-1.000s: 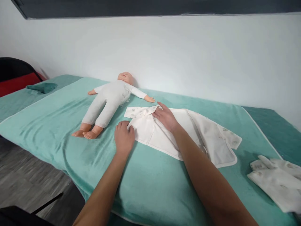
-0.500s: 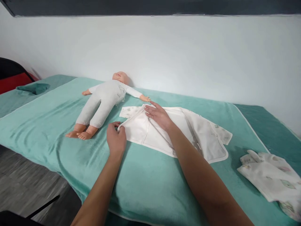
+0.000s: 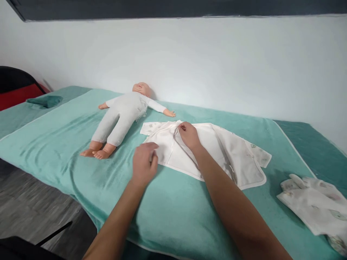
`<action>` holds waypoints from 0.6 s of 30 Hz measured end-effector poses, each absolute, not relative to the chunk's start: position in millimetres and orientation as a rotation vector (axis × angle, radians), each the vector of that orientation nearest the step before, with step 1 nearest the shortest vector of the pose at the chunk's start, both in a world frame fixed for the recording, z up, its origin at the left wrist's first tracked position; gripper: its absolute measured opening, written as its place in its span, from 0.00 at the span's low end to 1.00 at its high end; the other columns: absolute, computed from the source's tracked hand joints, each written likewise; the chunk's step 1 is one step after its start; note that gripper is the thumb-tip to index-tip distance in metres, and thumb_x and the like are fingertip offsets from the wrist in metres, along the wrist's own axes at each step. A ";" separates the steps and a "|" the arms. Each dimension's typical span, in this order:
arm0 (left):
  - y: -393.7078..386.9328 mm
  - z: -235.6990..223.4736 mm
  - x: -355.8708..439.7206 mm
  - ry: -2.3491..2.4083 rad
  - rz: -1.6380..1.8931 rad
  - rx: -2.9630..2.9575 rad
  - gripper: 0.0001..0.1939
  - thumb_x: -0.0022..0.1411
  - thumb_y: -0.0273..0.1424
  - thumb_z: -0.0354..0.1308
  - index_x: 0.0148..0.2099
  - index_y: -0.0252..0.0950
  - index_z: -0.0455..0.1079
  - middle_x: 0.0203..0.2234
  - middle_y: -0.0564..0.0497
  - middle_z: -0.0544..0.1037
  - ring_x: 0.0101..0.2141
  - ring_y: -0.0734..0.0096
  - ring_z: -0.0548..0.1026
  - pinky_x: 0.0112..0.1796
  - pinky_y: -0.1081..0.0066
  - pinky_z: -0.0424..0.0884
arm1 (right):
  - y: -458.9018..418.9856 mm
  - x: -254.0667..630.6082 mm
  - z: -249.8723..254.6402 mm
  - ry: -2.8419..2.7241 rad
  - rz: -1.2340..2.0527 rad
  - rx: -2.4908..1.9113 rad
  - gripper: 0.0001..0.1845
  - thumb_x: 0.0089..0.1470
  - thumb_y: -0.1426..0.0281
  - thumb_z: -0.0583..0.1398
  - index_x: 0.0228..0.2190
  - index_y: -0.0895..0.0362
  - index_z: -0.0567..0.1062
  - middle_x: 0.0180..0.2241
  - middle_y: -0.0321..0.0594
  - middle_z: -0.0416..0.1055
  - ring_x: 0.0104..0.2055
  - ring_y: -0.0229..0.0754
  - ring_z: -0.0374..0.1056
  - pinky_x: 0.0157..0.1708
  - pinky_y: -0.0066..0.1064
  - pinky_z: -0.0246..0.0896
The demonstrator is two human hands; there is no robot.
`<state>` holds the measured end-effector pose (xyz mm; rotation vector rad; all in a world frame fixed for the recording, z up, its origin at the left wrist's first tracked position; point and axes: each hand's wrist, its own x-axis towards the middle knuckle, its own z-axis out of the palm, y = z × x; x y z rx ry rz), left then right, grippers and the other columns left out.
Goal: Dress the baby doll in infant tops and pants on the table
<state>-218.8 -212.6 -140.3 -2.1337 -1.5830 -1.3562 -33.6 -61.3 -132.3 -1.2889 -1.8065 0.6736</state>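
A white baby shirt [image 3: 210,139] with small printed motifs on its sleeves lies spread on the green cover, its inner side partly turned up. My right hand [image 3: 189,135] is closed at the top middle of the shirt, its fingertips pinching a narrow strip of the fabric edge. Over the shirt's left edge hovers my left hand [image 3: 145,160], thumb and fingers apart, with nothing visible between them. A baby doll [image 3: 126,108] in a white cloth body lies on its back to the left, arms spread, one hand close to the shirt's far edge.
Velvety green fabric [image 3: 173,213] covers the table. A crumpled printed white garment [image 3: 311,206] rests at the right. Behind stands a white wall [image 3: 173,57]. At the far left are a dark green cloth [image 3: 45,102] and a red and black chair-like object [image 3: 20,92].
My left hand has let go of the shirt's left edge and moved slightly right. My right hand, flat on the shirt before, has closed on its fabric.
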 end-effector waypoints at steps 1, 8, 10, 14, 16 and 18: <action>-215.4 -137.4 -215.2 -1.505 -1.227 -2.312 0.08 0.67 0.24 0.51 0.46 0.38 0.69 0.41 0.47 0.79 0.42 0.62 0.74 0.43 0.60 0.66 | -61.2 -32.1 -132.4 -1.851 0.625 -1.309 0.09 0.57 0.73 0.52 0.33 0.54 0.73 0.40 0.43 0.74 0.45 0.46 0.69 0.51 0.42 0.64; -216.8 -131.7 -204.5 -1.495 -0.814 -2.484 0.20 0.73 0.34 0.49 0.26 0.38 0.65 0.22 0.51 0.73 0.29 0.66 0.69 0.34 0.63 0.59 | -75.6 -36.5 -132.4 -2.198 0.367 -1.334 0.15 0.62 0.72 0.53 0.47 0.59 0.75 0.55 0.54 0.71 0.59 0.55 0.63 0.61 0.49 0.56; -216.6 -133.2 -204.6 -1.528 -0.828 -2.434 0.22 0.74 0.35 0.48 0.25 0.37 0.65 0.21 0.51 0.73 0.28 0.67 0.69 0.33 0.64 0.58 | -85.0 -38.8 -132.6 -2.268 0.325 -1.322 0.19 0.64 0.70 0.52 0.53 0.61 0.73 0.60 0.55 0.68 0.63 0.55 0.61 0.64 0.50 0.52; -218.6 -136.3 -205.6 -1.610 -0.865 -2.330 0.23 0.74 0.36 0.47 0.24 0.38 0.65 0.20 0.51 0.72 0.25 0.67 0.69 0.32 0.64 0.58 | -109.9 -42.8 -135.8 -2.392 0.227 -1.379 0.29 0.68 0.64 0.47 0.64 0.66 0.63 0.69 0.59 0.57 0.72 0.55 0.49 0.69 0.53 0.42; -219.3 -137.8 -206.4 -1.632 -0.901 -2.306 0.23 0.74 0.37 0.47 0.24 0.38 0.65 0.20 0.50 0.73 0.25 0.67 0.69 0.31 0.64 0.58 | -123.7 -43.7 -138.5 -2.423 0.219 -1.407 0.34 0.69 0.60 0.46 0.66 0.70 0.59 0.70 0.62 0.52 0.74 0.56 0.44 0.70 0.53 0.40; -219.2 -139.4 -207.5 -1.656 -0.932 -2.291 0.23 0.74 0.37 0.47 0.24 0.38 0.65 0.20 0.50 0.73 0.25 0.67 0.69 0.31 0.64 0.57 | -134.2 -42.7 -140.7 -2.443 0.239 -1.380 0.36 0.69 0.57 0.46 0.67 0.70 0.57 0.71 0.61 0.49 0.75 0.56 0.42 0.70 0.53 0.39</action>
